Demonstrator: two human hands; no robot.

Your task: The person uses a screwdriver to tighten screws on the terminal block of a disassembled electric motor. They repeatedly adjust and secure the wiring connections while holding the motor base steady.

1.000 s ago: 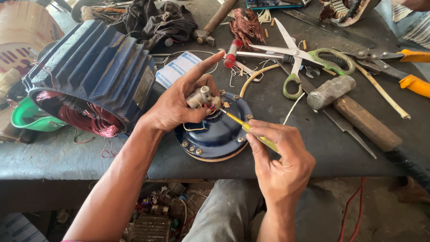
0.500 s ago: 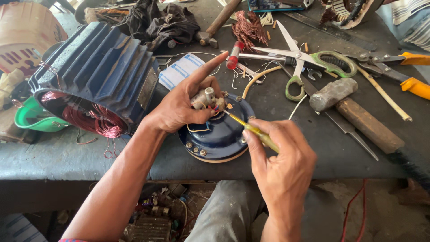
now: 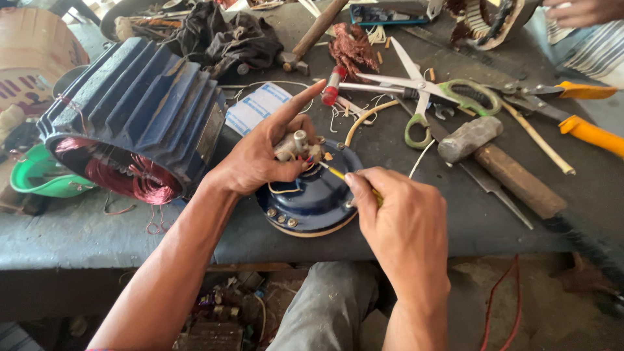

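Round blue motor cover at near worktop edge. Left hand fingers pinch small metal part above it, index extended. Right hand fingers grip yellow screwdriver, tip at part. Finned blue motor body left; scissors, hammer right.

White-blue rectangular label card flat on table, beside blue motor housing.

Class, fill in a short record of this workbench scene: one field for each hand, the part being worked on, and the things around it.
Left hand: pinches a small metal terminal block, index finger stretched out
Right hand: holds a yellow screwdriver, tip at the block
Part: round blue cover on the bench
Left of it: finned blue stator with copper windings
Right of it: scissors, hammer
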